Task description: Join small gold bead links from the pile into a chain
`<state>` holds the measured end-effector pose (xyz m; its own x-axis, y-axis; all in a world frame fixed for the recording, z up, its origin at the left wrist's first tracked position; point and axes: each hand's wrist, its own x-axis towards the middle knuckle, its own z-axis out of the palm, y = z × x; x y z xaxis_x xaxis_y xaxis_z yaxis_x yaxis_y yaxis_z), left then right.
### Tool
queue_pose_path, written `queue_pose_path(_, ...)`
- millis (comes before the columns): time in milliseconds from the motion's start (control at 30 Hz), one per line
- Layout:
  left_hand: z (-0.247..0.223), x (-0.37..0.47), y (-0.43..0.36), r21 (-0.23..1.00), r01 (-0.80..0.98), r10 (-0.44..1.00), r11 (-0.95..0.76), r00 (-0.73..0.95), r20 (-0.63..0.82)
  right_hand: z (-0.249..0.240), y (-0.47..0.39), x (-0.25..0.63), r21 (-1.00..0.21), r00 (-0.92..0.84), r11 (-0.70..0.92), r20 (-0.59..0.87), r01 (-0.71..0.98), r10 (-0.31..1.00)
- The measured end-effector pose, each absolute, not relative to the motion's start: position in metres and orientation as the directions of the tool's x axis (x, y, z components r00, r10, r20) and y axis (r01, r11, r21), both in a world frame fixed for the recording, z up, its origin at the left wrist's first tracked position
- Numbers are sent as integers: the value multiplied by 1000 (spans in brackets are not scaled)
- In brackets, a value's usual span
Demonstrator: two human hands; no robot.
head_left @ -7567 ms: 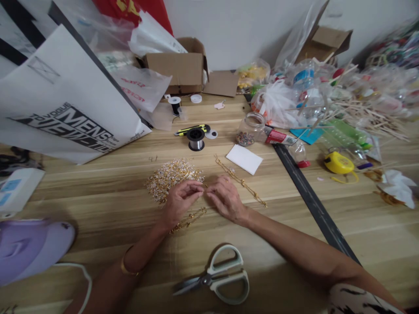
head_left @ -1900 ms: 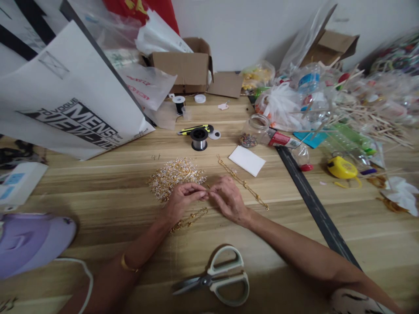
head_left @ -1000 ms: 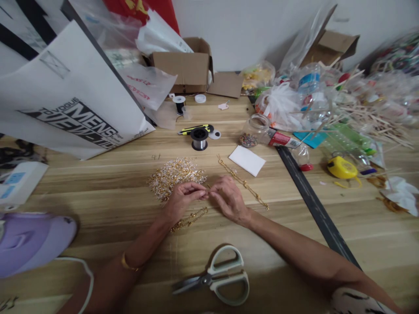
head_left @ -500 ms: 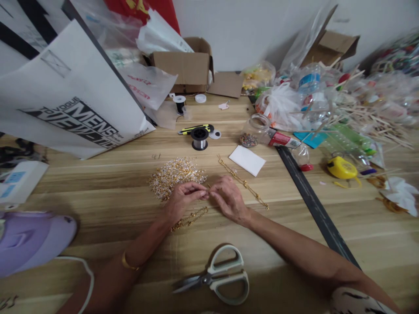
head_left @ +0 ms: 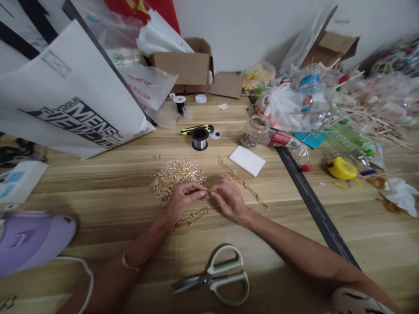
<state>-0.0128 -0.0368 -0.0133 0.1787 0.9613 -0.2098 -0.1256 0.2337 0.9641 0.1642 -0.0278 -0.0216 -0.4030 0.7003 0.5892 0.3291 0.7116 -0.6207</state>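
Observation:
My left hand (head_left: 183, 199) and my right hand (head_left: 229, 199) meet fingertip to fingertip in front of a pile of small gold and clear beads (head_left: 175, 174). Both are closed in a pinch; what lies between the fingertips is too small to make out. Under my left wrist a gold bead chain (head_left: 191, 219) lies on the table, partly covered by the hand. Another gold chain (head_left: 244, 182) stretches slantwise just beyond my right hand. Nearer to me lie scissors (head_left: 209, 279) with pale handles, their blades pointing left.
Behind the beads stand a wire spool (head_left: 199, 140) and a yellow-black cutter knife (head_left: 193, 128). A clear jar of beads (head_left: 253, 131), a white card (head_left: 247, 160) and a yellow tape measure (head_left: 342, 168) are to the right. A purple iron (head_left: 36, 240) and a white bag (head_left: 72, 100) occupy the left.

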Motion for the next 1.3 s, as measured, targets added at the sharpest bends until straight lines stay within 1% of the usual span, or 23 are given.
queue_pose_path(533, -13, -12, -36, 962, -131, 962, 238, 166, -215, -21, -29, 163, -618, -417, 708, 575, 342, 704)
queue_pose_path(1000, -10, -12, -37, 970, -99, 962, 223, 187, -202, -21, -28, 164, -619, -433, 715, 574, 326, 695)
queue_pose_path(1300, -9, -12, -36, 969, -77, 960, 235, 172, -219, -22, -28, 164, -621, -425, 710, 573, 331, 700)
